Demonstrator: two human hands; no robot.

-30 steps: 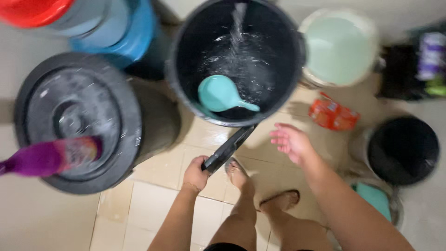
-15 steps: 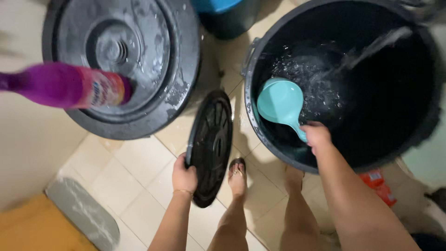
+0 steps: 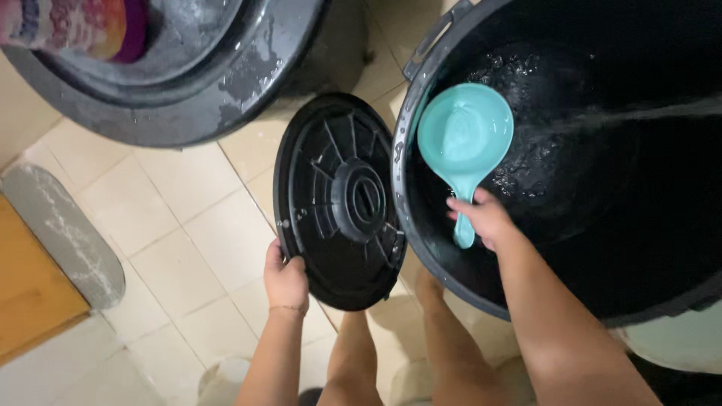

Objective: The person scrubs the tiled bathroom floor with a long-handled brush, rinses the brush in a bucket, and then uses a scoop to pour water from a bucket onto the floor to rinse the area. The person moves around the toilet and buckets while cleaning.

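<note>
**Scoop in one hand, lid in the other**

Compared with half a second back, my view has dropped in closer: the black bin lid now sits dead centre and faces me more squarely, where before I saw it more edge-on. My right hand was already on the dipper handle then; it's still wrapped around it now, fingers closed on the lower part of the handle.

The dipper is a pale turquoise plastic scoop, round bowl with a short straight handle. It sits inside the big black barrel, bowl up near the rim on the barrel's left side, over dark water with bubbles. A thin stream of water comes in from the right and hits the surface.

My left hand is clamped on the lower left edge of the lid, holding it tilted against the outside of the barrel, above the cream floor tiles. The lid shows ribs and a round hub in the middle.

Count: one dipper, one loose lid, two black barrels, the second barrel at top left with its own wet cover on. A pink and orange bottle lies on that cover.
</note>
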